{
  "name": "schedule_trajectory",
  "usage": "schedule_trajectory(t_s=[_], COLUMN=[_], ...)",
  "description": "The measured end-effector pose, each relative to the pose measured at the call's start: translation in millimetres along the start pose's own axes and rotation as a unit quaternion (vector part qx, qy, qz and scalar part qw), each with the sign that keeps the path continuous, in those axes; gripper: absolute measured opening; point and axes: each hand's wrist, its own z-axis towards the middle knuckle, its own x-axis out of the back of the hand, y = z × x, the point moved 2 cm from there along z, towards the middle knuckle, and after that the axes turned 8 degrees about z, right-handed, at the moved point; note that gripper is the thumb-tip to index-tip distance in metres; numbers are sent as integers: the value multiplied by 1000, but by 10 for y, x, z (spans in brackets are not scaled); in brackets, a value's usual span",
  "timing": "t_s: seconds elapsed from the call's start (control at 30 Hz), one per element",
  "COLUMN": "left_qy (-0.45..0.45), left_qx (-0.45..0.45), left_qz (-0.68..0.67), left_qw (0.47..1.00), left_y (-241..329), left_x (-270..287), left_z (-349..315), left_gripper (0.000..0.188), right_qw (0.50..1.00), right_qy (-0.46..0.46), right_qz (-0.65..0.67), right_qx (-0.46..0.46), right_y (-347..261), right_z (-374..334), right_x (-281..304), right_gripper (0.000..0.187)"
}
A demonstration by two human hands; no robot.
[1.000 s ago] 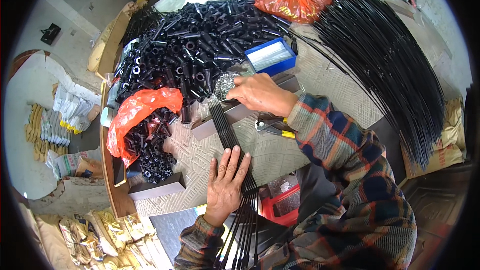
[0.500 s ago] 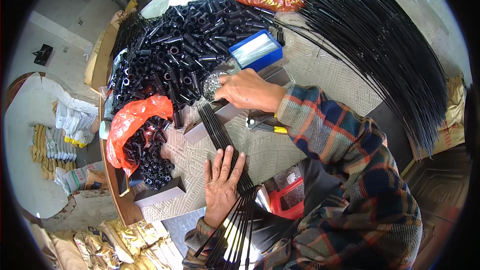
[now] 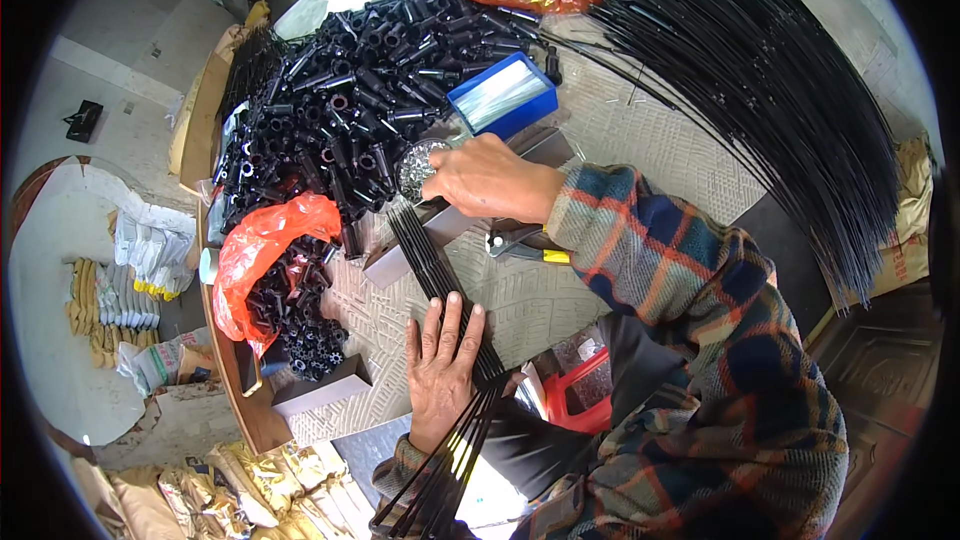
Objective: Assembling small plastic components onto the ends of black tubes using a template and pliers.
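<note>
The left hand (image 3: 442, 370) lies flat, fingers spread, pressing a bundle of thin black rods (image 3: 440, 275) onto the table (image 3: 640, 130). Past the bundle's far end, the right hand (image 3: 485, 180) curls its fingers down; what they pinch is hidden. Beyond it sit a blue tray (image 3: 503, 95) and a heap of black tubes (image 3: 350, 110); pliers (image 3: 520, 243) lie beside the bundle, an orange bag (image 3: 262, 255) to its left.

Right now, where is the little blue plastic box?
In the head view, the little blue plastic box sits on the table just above the right hand, at the right edge of the pile of black plastic tubes.
</note>
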Motion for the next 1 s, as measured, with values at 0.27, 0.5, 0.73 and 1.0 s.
schedule_trajectory(t_s=[0.27,0.5,0.73,1.0], left_qy=[-9,-11,-15,-25], left_qx=[0,14,15,11], left_qz=[8,9,7,1], left_qw=[1000,1000,1000,1000], left_y=[15,1,14,33], left_x=[-27,-24,-14,27], left_z=[13,5,12,38], left_gripper=[92,82,83,84], right_qw=[1000,1000,1000,1000], right_qy=[10,12,-6,11], right_qz=[8,5,4,12], right_qx=[0,8,4,15], right_y=[30,-20,-17,2], right_z=[-19,10,12,-3], right_x=[-8,-10,-21,-35], right_gripper=[13,13,16,14])
